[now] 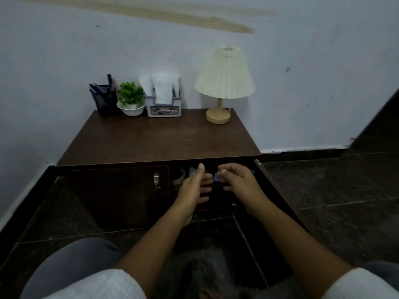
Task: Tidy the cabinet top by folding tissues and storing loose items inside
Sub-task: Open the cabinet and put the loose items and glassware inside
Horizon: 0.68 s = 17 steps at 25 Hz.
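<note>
Dark cabinet (162, 137), small purple item (216, 177)

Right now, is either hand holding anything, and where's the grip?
The right hand pinches a small blue item at its right edge, between thumb and fingertips. The left hand has relaxed fingers and appears empty.

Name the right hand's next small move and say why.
Probably move the right hand forward and set the small purple thing down inside the cabinet: the hand pinches it just at the opening, not yet stored.
</note>
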Motion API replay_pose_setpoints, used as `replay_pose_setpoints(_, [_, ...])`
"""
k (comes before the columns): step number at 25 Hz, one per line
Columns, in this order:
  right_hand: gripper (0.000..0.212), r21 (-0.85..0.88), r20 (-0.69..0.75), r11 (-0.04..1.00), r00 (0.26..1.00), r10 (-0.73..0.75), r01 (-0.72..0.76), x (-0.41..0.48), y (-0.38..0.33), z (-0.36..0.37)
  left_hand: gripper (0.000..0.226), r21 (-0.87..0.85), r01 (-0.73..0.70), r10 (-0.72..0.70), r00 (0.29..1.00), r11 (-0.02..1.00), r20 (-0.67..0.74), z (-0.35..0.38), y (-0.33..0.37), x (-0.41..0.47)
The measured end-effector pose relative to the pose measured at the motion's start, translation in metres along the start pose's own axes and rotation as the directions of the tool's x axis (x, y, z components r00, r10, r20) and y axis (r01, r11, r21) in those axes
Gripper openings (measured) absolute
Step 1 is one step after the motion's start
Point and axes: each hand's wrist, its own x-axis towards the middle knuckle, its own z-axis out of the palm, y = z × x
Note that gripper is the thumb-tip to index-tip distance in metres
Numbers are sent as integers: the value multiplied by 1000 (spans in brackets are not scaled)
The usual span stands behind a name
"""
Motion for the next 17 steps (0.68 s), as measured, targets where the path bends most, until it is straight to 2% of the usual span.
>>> replay_pose_setpoints(4, [14,-160,-175,971,963,-204,177,-3,-1,-61,61,58,72,-83,972,996,220,45,-7,-5])
replay_pose_setpoints(7, [11,-332,-322,929,906,-273,161,-9,10,-111,68,114,64,-103,919,991,382,70,-14,-13])
replay_pose_setpoints(9, [14,-367,-331,930,933,-143,12,-16,18,-138,71,161,52,-120,884,986,452,83,-19,-21])
replay_pose_setpoints(11, [21,-323,-236,923,962,138,-211,-29,26,-152,73,207,34,-136,853,978,504,93,-25,-28])
replay_pose_setpoints(12, [23,-337,-185,891,949,253,-304,-36,30,-156,74,229,25,-145,839,973,524,97,-28,-30])
replay_pose_setpoints(14, [26,-367,-149,852,928,342,-373,-44,40,-164,76,265,9,-160,815,964,557,100,-34,-34])
replay_pose_setpoints(17, [28,-315,-99,872,927,361,-373,-50,49,-166,76,293,-10,-171,794,956,584,102,-41,-41])
